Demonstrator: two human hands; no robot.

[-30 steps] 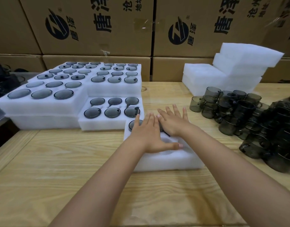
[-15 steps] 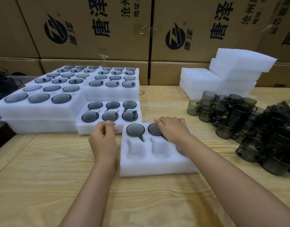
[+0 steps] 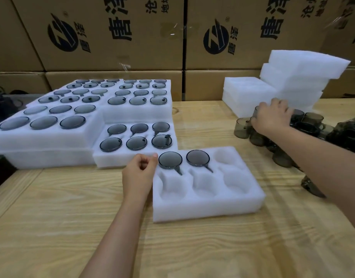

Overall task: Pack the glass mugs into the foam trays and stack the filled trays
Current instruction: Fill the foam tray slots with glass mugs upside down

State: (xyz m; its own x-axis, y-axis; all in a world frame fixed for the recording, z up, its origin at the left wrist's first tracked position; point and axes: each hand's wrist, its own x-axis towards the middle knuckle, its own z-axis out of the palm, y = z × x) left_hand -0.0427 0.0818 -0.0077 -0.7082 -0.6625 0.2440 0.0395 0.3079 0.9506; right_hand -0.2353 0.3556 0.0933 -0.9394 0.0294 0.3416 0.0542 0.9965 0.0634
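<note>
A white foam tray (image 3: 208, 206) lies on the wooden table in front of me. Two smoky glass mugs (image 3: 170, 159) (image 3: 198, 158) sit bottom-up in its back row; the other pockets are bare. My left hand (image 3: 139, 174) rests at the tray's left back corner with its fingers curled in and nothing in them. My right hand (image 3: 272, 117) reaches far right onto the pile of loose mugs (image 3: 311, 125), fingers wrapped over the top of one mug (image 3: 255, 113). That mug still stands among the others.
Filled foam trays (image 3: 132, 155) (image 3: 44, 137) are stacked in steps at the left. Bare foam trays (image 3: 293, 77) are piled at the back right. Cardboard boxes (image 3: 112, 33) wall off the back. A lone mug (image 3: 311, 186) lies under my right forearm.
My right hand left the front tray and swung right to the loose mug pile. My left hand stayed by the tray's left edge. The tray's second mug is now uncovered.
</note>
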